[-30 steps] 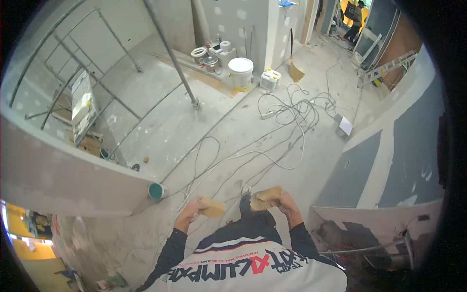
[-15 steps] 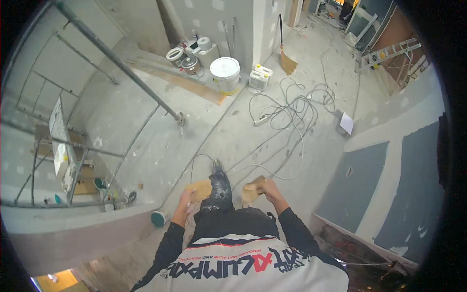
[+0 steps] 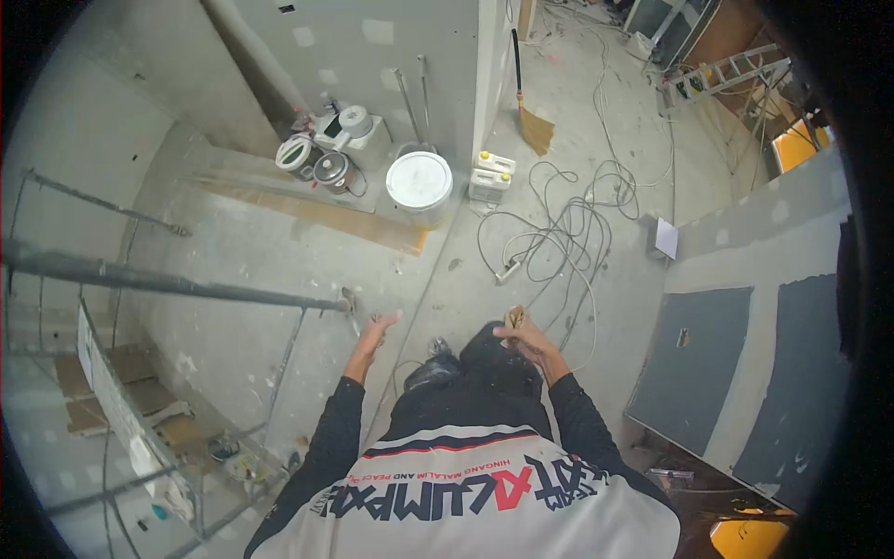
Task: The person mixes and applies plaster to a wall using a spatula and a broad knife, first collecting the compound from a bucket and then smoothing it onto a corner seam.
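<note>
My left hand (image 3: 374,337) is stretched forward above the floor, just right of the foot of a grey scaffold tube (image 3: 346,300). Its fingers point out and I see nothing in them. In front of my right thigh, my right hand (image 3: 529,341) is closed around a small tan folded piece (image 3: 514,318); whether it is cloth, a glove or paper I cannot make out. My dark trousers (image 3: 475,387) and one shoe (image 3: 438,347) show between the two arms.
Tangled grey cables (image 3: 568,219) lie ahead on the floor. A white lidded bucket (image 3: 419,186), white jugs (image 3: 491,179), a rice cooker (image 3: 333,171) and a broom (image 3: 535,129) stand farther off. Scaffold tubes (image 3: 168,284) cross the left; a ladder (image 3: 731,74) leans far right.
The tan piece in my left hand is no longer visible there, and that hand has risen forward. My right hand moved slightly forward, still holding its tan piece. The view has turned and shifted forward.
</note>
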`<state>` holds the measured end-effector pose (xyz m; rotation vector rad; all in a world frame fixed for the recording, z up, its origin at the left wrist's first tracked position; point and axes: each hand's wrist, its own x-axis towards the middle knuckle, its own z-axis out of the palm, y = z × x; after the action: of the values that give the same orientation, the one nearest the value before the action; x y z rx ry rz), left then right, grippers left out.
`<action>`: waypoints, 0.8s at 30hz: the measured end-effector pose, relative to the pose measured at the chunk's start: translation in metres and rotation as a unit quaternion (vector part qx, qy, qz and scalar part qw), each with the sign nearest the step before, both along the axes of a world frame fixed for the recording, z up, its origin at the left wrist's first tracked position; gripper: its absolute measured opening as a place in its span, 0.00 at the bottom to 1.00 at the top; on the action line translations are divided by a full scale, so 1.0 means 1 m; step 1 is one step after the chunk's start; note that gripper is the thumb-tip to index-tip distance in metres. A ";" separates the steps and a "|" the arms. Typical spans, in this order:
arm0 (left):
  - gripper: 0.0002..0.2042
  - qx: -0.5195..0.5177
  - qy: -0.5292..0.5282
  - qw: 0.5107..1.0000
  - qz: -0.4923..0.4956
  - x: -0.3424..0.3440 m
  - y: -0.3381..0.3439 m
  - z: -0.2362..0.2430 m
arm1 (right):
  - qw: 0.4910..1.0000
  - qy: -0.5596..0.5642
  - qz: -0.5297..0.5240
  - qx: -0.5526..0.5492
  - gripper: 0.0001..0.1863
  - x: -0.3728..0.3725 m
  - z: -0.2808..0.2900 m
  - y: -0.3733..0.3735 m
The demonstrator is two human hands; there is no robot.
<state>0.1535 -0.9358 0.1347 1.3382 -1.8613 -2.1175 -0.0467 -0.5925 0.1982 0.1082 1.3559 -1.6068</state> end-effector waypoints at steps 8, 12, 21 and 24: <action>0.19 -0.017 -0.154 0.985 -0.075 -0.111 -0.123 -0.034 | 0.943 0.256 -0.019 0.213 0.30 -0.130 -0.094 -0.108; 0.17 -0.131 -0.026 0.991 -0.021 -0.162 -0.131 -0.074 | 0.937 0.289 -0.002 0.196 0.20 -0.249 -0.172 -0.160; 0.13 -0.168 -0.095 0.981 0.024 -0.256 -0.228 -0.069 | 0.824 0.436 0.169 0.321 0.24 -0.437 -0.258 -0.380; 0.11 -0.114 -0.064 0.991 0.004 -0.337 -0.245 -0.080 | 0.775 0.503 0.138 0.357 0.24 -0.513 -0.319 -0.373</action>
<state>-0.1838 -1.1807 0.0551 1.4528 -2.0669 -1.7868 -0.5598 -0.9655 -0.1205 -0.5632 2.6184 -0.7599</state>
